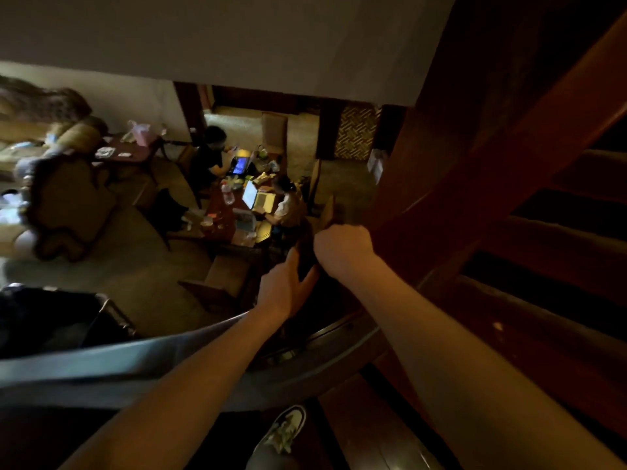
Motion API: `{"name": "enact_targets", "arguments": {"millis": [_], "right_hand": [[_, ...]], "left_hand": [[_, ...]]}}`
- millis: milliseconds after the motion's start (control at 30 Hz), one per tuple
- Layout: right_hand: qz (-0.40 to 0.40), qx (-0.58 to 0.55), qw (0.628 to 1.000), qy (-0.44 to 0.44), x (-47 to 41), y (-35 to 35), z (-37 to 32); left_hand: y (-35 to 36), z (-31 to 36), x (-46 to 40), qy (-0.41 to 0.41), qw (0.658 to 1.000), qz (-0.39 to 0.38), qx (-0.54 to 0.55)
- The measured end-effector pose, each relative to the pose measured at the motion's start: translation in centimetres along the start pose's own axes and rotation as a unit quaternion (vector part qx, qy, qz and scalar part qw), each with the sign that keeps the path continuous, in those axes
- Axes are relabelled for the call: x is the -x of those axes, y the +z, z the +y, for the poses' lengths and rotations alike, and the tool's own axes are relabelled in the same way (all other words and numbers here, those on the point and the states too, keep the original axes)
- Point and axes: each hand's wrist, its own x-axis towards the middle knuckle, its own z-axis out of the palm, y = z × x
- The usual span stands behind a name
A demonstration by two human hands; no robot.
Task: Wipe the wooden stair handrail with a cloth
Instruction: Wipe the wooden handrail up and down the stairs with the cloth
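The view is dim. A curved, glossy wooden handrail [339, 332] runs across the lower part of the head view, and both my forearms reach out over it. My right hand [342, 247] is a closed fist that grips the top of a dark cloth [307, 257], which hangs beyond the rail. Just below and to the left, my left hand [285, 288] touches the cloth's lower part with straight, spread fingers. Most of the cloth is lost in shadow between the two hands.
A thick dark wooden post [441, 147] and a sloping beam [529, 123] rise at the right, with stair treads [559, 239] beyond. Far below, two people sit at a table with laptops [251, 195], beside an armchair [71, 205]. My shoe [285, 432] stands on a step.
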Motion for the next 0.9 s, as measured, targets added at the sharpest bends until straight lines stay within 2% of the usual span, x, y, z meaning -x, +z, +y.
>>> {"name": "enact_targets", "arguments": {"millis": [200, 400, 633, 767, 900], "right_hand": [[-0.060, -0.039, 0.996, -0.054, -2.3, 5.7, -8.9], [-0.052, -0.046, 0.995, -0.065, -3.5, 7.9, -11.6], [0.012, -0.005, 0.995, -0.094, -1.2, 5.1, -7.9], [0.060, -0.026, 0.997, -0.048, 1.0, 1.5, -2.2], [0.123, -0.064, 0.990, 0.003, 3.8, -1.7, 4.1]], "left_hand": [[-0.4, -11.2, 2.8, -0.032, 0.998, 0.024, -0.043], [-0.3, -14.0, 3.3, -0.041, 0.997, 0.041, -0.059], [0.0, -7.9, 5.0, -0.123, 0.985, 0.121, 0.012], [0.3, -1.0, 3.9, -0.091, 0.984, 0.136, 0.070], [0.6, 5.8, 2.2, -0.015, 0.982, 0.137, 0.128]]}}
